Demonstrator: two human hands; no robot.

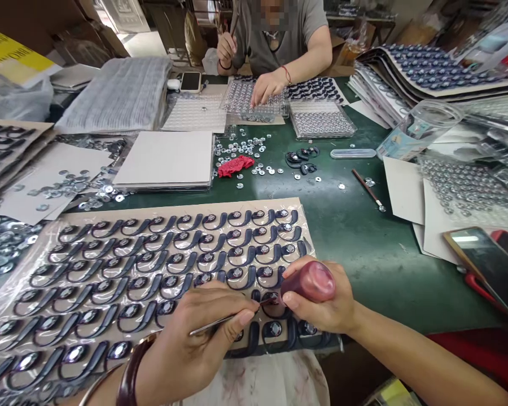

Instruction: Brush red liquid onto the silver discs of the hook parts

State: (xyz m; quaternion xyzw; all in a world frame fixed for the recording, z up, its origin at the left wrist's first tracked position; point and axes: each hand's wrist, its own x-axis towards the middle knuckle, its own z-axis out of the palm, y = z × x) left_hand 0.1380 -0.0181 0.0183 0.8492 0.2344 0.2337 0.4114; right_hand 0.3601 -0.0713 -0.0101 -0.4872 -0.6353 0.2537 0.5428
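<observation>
My left hand [214, 330] pinches a thin metal stick [211, 325] between thumb and fingers, its reddish tip pointing right. Wrapped around a translucent red squeeze bottle [309, 282] is my right hand [336, 310], which tilts it so the nozzle end faces down and left. Stick tip and nozzle end meet over one piece near the right edge of a card sheet [296, 210]; whether they touch it I cannot tell. Rows of dark curved pieces [138, 282], each with a shiny round stone or disc, cover this sheet under clear film. My hands hide some of them.
Across the green table [342, 214] a person [279, 56] works at clear trays. Loose metal discs [245, 148], a red cloth scrap [236, 166], a stack of white cards [165, 159], a brush-like stick [368, 190], a clear tub [421, 129] and a phone-like slab [486, 265] lie around.
</observation>
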